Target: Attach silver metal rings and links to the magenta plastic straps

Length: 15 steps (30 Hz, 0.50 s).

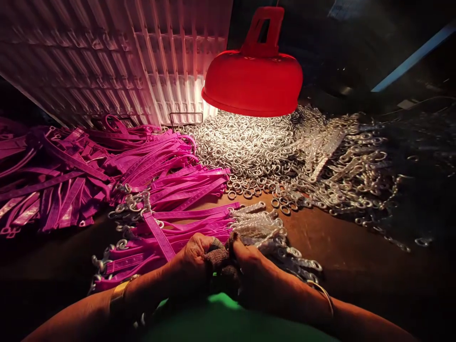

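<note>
Your left hand (190, 259) and right hand (254, 268) meet at the near edge of the table, fingers curled together around a dark knitted fingertip cover (218, 259); what they pinch beneath it is hidden. Just beyond lie magenta straps (185, 223) tipped with metal clips (260, 223). The dark brown tabletop (342, 237) carries a heap of silver rings (245, 142) under a red lamp (254, 80), with a white ribbed panel (117, 57) behind. The room is dim.
</note>
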Available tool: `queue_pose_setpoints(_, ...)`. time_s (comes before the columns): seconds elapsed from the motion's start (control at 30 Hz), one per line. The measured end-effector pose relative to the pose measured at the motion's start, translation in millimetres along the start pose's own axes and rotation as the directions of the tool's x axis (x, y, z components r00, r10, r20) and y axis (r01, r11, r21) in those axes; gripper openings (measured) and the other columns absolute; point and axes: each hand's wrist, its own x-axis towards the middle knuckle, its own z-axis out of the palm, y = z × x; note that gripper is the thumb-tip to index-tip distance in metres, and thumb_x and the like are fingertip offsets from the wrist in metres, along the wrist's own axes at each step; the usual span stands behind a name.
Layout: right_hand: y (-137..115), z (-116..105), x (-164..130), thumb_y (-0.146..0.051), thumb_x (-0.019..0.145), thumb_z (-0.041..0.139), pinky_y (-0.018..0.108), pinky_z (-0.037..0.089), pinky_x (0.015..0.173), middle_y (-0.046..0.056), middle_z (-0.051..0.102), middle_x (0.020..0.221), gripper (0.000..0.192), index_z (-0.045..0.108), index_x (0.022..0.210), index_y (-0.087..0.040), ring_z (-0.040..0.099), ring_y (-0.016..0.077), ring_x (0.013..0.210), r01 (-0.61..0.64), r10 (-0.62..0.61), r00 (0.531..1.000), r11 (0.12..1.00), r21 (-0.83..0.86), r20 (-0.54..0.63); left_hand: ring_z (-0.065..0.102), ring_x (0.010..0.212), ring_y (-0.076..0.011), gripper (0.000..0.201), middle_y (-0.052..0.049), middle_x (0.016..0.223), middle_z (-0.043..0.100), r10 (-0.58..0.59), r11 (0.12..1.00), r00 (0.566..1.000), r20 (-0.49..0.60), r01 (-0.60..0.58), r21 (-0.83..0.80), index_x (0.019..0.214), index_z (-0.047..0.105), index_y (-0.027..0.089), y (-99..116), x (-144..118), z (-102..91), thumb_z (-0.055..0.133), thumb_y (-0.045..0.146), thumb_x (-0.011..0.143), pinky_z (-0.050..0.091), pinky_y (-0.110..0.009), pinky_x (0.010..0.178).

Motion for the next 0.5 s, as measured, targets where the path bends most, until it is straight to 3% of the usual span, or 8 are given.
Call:
queue_pose_setpoints(0.1, 10, -1, 3, -0.013, 0.071, 0.054, 0.018, 0.027, 0.045, -0.002, 0.054, 0.07, 0.023, 0.039, 0.089, -0.019, 0.04, 0.0074, 0.053, -0.017, 0.018, 1.0, 0.99, -0.139, 0.002, 0.047, 0.045, -0.009, 0.039, -0.002, 0.051, 0.055, 0.009, 1.0, 1.0, -0.015, -0.009, 0.004, 0.054, 0.057, 0.011, -7, 6, -4.2, 0.075, 0.044, 0.063, 0.034, -0.02, 0.042)
queue_pose_setpoints(0.23, 8, -4, 6, -0.009, 0.063, 0.052, 0.019, 0.028, 0.045, 0.002, 0.056, 0.072, 0.028, 0.04, 0.087, -0.018, 0.045, 0.0094, 0.054, -0.024, 0.044, 0.997, 0.965, -0.263, 0.068, 0.042, 0.043, -0.0059, 0.038, 0.001, 0.049, 0.05, 0.011, 1.0, 1.0, 0.003, -0.011, -0.02, 0.052, 0.053, 0.012, -13, 8, -3.6, 0.073, 0.042, 0.066, 0.03, -0.018, 0.042)
queue_pose_setpoints(0.37, -7, -10, 6, -0.015, 0.076, 0.05, 0.019, 0.028, 0.045, 0.001, 0.055, 0.069, 0.011, 0.044, 0.084, -0.017, 0.045, 0.0086, 0.052, -0.016, 0.048, 0.994, 0.951, -0.31, 0.097, 0.043, 0.046, -0.0066, 0.036, 0.0, 0.054, 0.052, -0.014, 1.0, 0.999, 0.044, 0.015, -0.002, 0.059, 0.059, 0.011, -5, 4, 0.5, 0.07, 0.044, 0.07, 0.032, -0.019, 0.045)
queue_pose_setpoints(0.5, -23, -21, 4, -0.019, 0.085, 0.052, 0.02, 0.027, 0.048, -0.003, 0.053, 0.068, 0.004, 0.051, 0.083, -0.016, 0.041, 0.0059, 0.052, 0.095, -0.041, 0.988, 0.92, -0.379, 0.148, 0.042, 0.052, -0.0083, 0.039, 0.0, 0.057, 0.051, 0.005, 0.988, 0.996, 0.094, -0.02, 0.152, 0.059, 0.06, 0.011, 17, -9, -6.4, 0.067, 0.046, 0.072, 0.032, -0.021, 0.05)
